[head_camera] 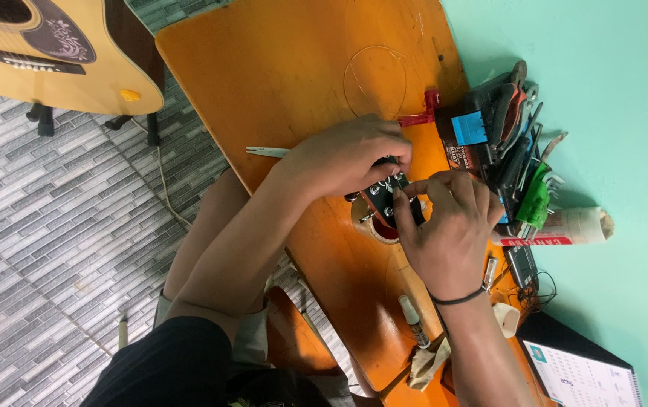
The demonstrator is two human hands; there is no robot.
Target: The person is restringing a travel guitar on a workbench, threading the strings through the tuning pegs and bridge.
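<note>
A black guitar headstock [384,197] with silver tuning pegs lies on an orange wooden table [294,68]. My left hand [346,154] comes in from the left and is closed over the headstock's upper end. My right hand [448,230], with a black band on its wrist, rests on the lower side, its fingertips pinched at a peg on the headstock's face. The hands hide most of the headstock. A round hole in the table shows just beneath it.
A thin coiled string [375,79] and a red winder [423,111] lie beyond the hands. Pliers and other tools [516,143] pile up by the green wall, with a white roll [582,224]. An acoustic guitar [53,53] stands on the tiled floor.
</note>
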